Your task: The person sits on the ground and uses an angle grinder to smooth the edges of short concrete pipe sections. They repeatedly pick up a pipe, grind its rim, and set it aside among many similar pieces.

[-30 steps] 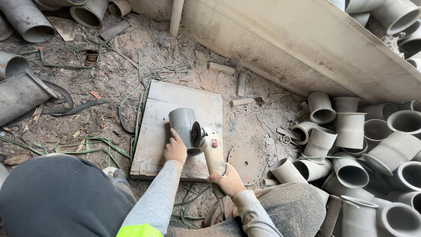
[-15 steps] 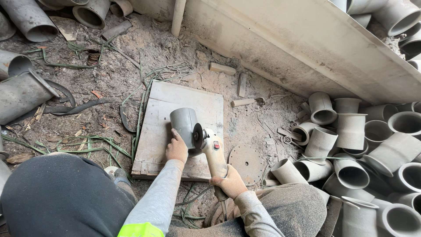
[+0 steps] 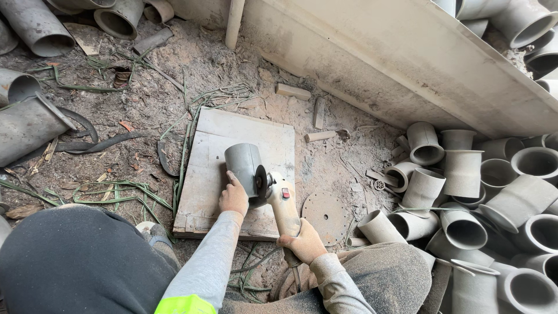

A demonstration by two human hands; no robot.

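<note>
Soft even daylight, sharp — faint shadows

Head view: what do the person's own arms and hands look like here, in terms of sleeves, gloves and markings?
Both hands are bare, with no gloves: the left hand and the right hand. Both arms wear long grey sleeves, dusty and close-fitting, ending at the wrists. The left sleeve has a bright yellow-green band near the upper arm; the right sleeve looks coarser and dust-speckled. No watch or rings are visible.

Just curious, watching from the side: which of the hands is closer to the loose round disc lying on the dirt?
Right. The right hand grips the angle grinder handle right beside the round disc; the left hand holds the grey pipe piece on the board, farther off.
</note>
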